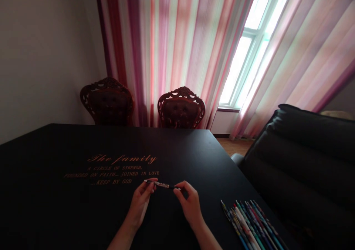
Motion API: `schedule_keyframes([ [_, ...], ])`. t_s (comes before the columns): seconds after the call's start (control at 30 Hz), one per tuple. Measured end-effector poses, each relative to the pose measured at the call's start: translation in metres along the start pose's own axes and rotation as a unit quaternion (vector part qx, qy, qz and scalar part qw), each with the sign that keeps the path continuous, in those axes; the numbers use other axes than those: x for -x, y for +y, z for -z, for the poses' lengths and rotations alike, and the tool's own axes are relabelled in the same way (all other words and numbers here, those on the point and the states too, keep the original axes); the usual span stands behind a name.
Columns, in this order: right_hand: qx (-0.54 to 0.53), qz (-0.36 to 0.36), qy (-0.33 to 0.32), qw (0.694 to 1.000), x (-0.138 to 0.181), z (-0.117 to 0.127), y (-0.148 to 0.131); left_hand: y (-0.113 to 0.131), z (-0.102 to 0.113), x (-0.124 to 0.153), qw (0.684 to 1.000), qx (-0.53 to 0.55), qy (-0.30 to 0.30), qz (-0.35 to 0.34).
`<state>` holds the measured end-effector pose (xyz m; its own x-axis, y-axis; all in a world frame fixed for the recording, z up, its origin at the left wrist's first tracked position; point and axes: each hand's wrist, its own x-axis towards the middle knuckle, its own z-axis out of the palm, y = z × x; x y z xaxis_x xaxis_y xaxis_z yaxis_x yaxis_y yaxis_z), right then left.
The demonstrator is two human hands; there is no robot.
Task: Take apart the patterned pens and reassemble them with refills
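A thin patterned pen (161, 185) is held level just above the black table (55, 205), near the front middle. My left hand (141, 203) pinches its left end with thumb and fingertips. My right hand (188, 203) pinches its dark right end, fingers curled. Both hands are closed on the same pen. Gold lettering (119, 168) is printed on the table just beyond the hands.
Several more patterned pens (249, 224) lie side by side at the table's front right. A black padded chair (299, 157) stands close on the right. Two carved red chairs (181, 109) stand behind the table, before striped curtains and a bright window.
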<state>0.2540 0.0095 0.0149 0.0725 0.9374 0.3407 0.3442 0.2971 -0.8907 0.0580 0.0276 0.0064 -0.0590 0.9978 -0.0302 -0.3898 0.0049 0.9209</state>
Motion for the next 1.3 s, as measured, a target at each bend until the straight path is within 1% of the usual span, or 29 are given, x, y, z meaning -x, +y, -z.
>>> schedule_keyframes([
  [0.1, 0.002, 0.019, 0.016, 1.0, 0.0, 0.0, 0.001, -0.003, 0.0, 0.001, 1.0, 0.028, 0.0, 0.006],
  [0.2, 0.013, 0.031, 0.015, 0.999, -0.001, 0.002, 0.004, -0.007, 0.001, 0.001, 0.998, 0.061, 0.004, 0.019],
  [0.37, 0.011, 0.006, 0.011, 1.0, -0.001, 0.003, 0.004, -0.005, -0.005, 0.001, 0.986, 0.165, -0.007, 0.039],
  [0.47, -0.016, -0.02, 0.008, 1.0, 0.001, -0.004, 0.005, 0.003, -0.011, 0.003, 0.963, 0.257, -0.04, 0.068],
  [0.57, -0.07, -0.061, 0.008, 0.996, 0.005, -0.016, 0.009, 0.011, -0.015, 0.007, 0.93, 0.345, -0.067, 0.106],
  [0.7, -0.124, -0.109, -0.007, 0.986, 0.008, -0.03, 0.013, 0.014, -0.015, 0.009, 0.891, 0.433, -0.061, 0.123],
  [0.8, -0.13, -0.114, -0.019, 0.985, 0.008, -0.035, 0.011, 0.012, -0.012, 0.008, 0.87, 0.476, -0.046, 0.122],
  [0.97, -0.102, -0.096, -0.03, 0.99, 0.008, -0.035, 0.008, 0.009, -0.009, 0.007, 0.851, 0.511, -0.032, 0.12],
  [1.17, -0.064, -0.072, -0.028, 0.995, 0.009, -0.036, 0.009, 0.011, -0.009, 0.005, 0.853, 0.505, -0.028, 0.133],
  [1.23, -0.014, -0.057, -0.033, 0.998, 0.011, -0.037, 0.004, 0.013, -0.01, 0.005, 0.858, 0.494, -0.028, 0.136],
  [1.3, 0.07, -0.029, -0.052, 0.996, 0.012, -0.035, -0.005, 0.015, -0.011, 0.006, 0.865, 0.479, -0.028, 0.147],
])
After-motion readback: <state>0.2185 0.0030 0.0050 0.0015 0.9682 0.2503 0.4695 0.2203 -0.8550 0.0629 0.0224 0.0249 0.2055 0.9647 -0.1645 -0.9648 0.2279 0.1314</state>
